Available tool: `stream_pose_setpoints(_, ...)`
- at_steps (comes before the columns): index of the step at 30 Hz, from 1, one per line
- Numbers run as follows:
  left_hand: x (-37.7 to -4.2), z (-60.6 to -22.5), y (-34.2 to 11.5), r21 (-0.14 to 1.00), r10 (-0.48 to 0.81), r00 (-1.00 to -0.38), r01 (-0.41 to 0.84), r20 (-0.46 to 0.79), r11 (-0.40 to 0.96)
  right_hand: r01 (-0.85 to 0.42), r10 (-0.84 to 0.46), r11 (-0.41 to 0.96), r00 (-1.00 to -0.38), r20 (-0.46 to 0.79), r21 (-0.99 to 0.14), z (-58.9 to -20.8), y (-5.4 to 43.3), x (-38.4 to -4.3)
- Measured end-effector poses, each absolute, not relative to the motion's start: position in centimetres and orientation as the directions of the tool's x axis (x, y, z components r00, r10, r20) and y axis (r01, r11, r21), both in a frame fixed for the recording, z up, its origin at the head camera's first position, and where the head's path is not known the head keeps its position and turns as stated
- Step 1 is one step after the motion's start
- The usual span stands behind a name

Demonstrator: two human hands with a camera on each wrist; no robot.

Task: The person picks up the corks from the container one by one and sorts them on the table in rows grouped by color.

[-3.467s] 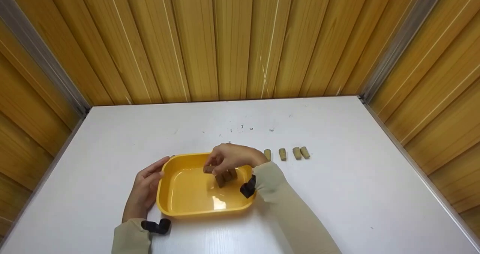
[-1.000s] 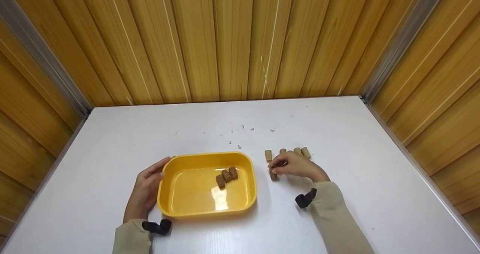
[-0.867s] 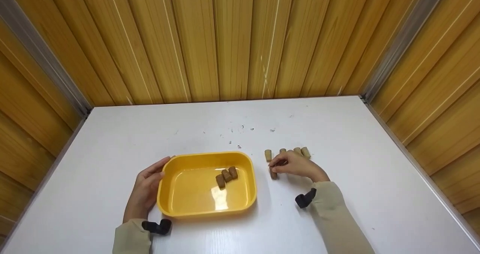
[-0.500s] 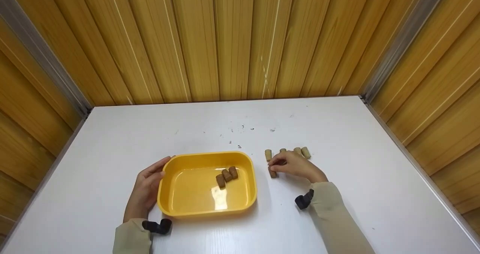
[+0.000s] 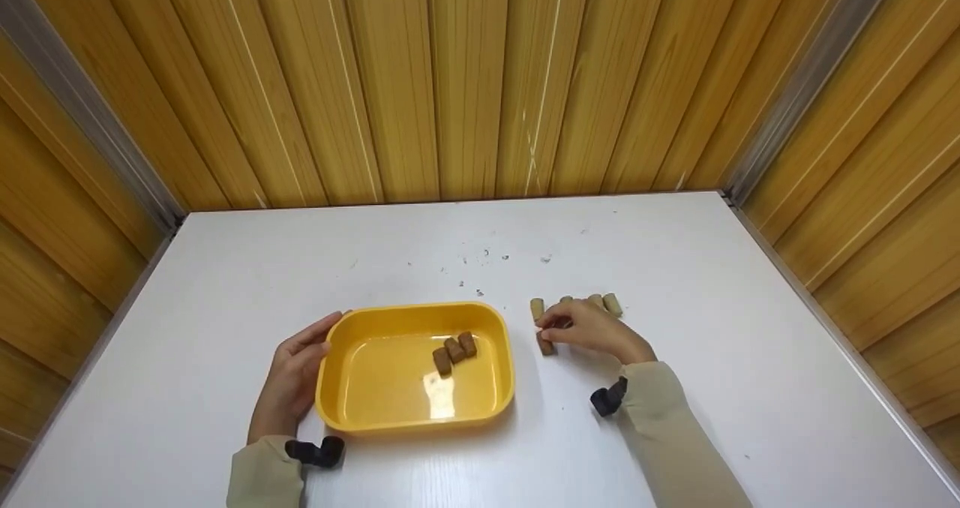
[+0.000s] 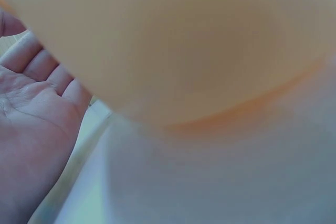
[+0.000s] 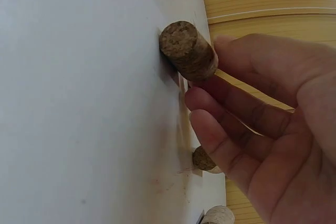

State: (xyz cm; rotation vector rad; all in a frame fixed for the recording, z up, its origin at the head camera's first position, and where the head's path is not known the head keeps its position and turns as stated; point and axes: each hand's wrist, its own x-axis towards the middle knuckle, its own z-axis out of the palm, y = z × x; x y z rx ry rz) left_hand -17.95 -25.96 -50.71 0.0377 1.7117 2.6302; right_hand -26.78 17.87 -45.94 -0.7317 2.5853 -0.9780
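Observation:
In the head view a yellow tray stands left of centre on the white table. My left hand grips its left side, thumb at the rim and fingers along the outside wall; part of those fingers is hidden behind the tray in the left wrist view. Three dark brown corks lie grouped at the tray's right. My right hand pinches another dark brown cork between thumb and fingers, low over the table. Just beyond it lies a pale cork.
Farther right lie more pale corks in a row, one partly covered by my right hand. Small dark specks mark the white table. Wood-patterned panels close off the back and both sides.
My right hand has carried a dark brown cork from over the tray to the table on the right. In the last second that cork shifted slightly toward the pale one. The left hand stays put.

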Motion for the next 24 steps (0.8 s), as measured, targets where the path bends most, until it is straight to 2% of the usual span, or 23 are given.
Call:
stream_pose_setpoints(8, -17.9, -50.8, -26.0, 0.917, 0.015, -1.0, 0.004, 0.01, -0.399, -0.395, -0.57, 0.621, -0.821, -0.043, -0.676, -44.1, 17.3, -26.7)
stream_pose_setpoints(17, -18.1, -51.1, -26.0, 0.889, 0.049, -0.995, 0.056, 0.088, -0.454, -0.425, -0.596, 0.576, -0.803, -0.004, -0.698, -41.4, 16.1, -26.3)
stream_pose_setpoints(24, -17.9, -50.8, -26.0, 0.899, 0.038, -0.998, 0.036, 0.059, -0.437, -0.469, -0.641, 0.532, -0.767, 0.027, -0.705, -39.9, 14.2, -26.1)
